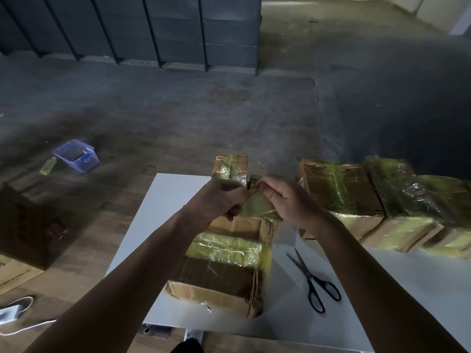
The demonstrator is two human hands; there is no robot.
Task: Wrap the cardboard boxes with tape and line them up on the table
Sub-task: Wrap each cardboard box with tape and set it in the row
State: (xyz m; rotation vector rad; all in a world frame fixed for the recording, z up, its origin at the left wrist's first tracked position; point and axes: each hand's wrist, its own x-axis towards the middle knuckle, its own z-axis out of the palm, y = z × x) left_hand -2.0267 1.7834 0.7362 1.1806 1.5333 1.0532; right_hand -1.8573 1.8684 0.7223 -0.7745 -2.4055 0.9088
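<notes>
The box (224,266) being worked on lies on the tabletop (163,200) close to its left edge, with one band of yellowish tape around its middle and bare cardboard at both ends, so the wrapping looks only partly done. Above its far end a loose strip of tape (257,207) is stretched between both hands. The left hand (216,200) has its grip curled round one end and the right hand (288,200) pinches the other between thumb and fingers, probably to keep the sticky film taut and flat before it goes down on the bare cardboard. A dark piece between the knuckles may be the roll, but it is too blurred to tell. The scissors (313,284) lie shut just to the right of the box, within easy reach for cutting the strip. Three wrapped boxes (339,189) stand side by side along the far edge toward the right corner, touching one another, which looks like the finished line. Another taped box (230,166) sits at the far edge behind the hands. On the floor beyond the left edge are a blue tub (76,155) and a small bottle (48,165).
</notes>
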